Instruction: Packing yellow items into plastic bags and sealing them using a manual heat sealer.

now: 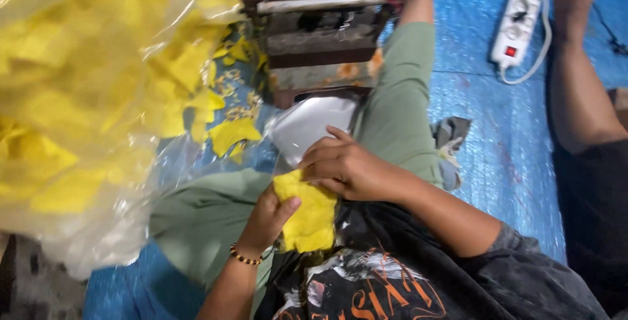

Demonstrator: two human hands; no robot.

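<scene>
Two hands on one small pouch (307, 212) of yellow chips: left hand (265, 218) grips its side, right hand (343, 166) pinches its clear top. One big chip bag (85, 97) left, one sealer (320, 32) ahead, one power strip (520, 22).

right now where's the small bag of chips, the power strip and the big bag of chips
small bag of chips (307, 218), head view, yellow middle
power strip (517, 22), head view, white body
big bag of chips (85, 97), head view, plastic side

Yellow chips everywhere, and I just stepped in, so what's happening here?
A person sitting on the blue tarp holds a small clear bag of yellow chips on their lap. The left hand grips its side; the right hand presses on its open top. A big bag of chips lies beside them, a sealing machine ahead.
</scene>
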